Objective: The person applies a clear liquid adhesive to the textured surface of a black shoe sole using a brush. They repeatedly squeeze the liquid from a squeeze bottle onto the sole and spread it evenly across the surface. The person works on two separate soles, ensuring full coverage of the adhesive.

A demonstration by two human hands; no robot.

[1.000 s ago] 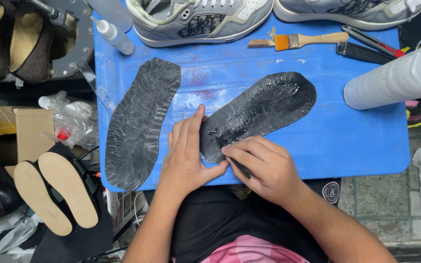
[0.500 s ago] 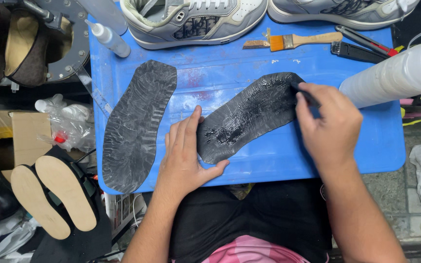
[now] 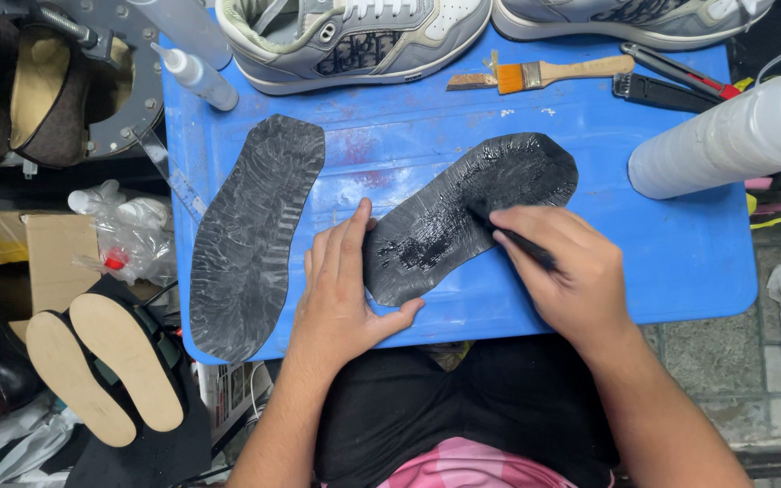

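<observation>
A black rubber sole (image 3: 472, 212) is pinned flat on the blue board (image 3: 680, 262) by the left hand (image 3: 341, 289), whose fingers are spread at its heel end. A thin dark tool (image 3: 522, 242) (its tip cannot be made out) is gripped in the right hand (image 3: 567, 271) and laid against the glossy middle of the sole. A second sole (image 3: 250, 235) is seen just beside the left hand, while sneakers (image 3: 354, 36) and a paintbrush (image 3: 544, 72) are lined along the board's far edge.

The right hand (image 3: 571, 271), which was at the far toe end of the glossy black sole (image 3: 463, 212) half a second ago, is now drawing its thin dark brush (image 3: 517, 239) back toward the sole's middle.
</observation>
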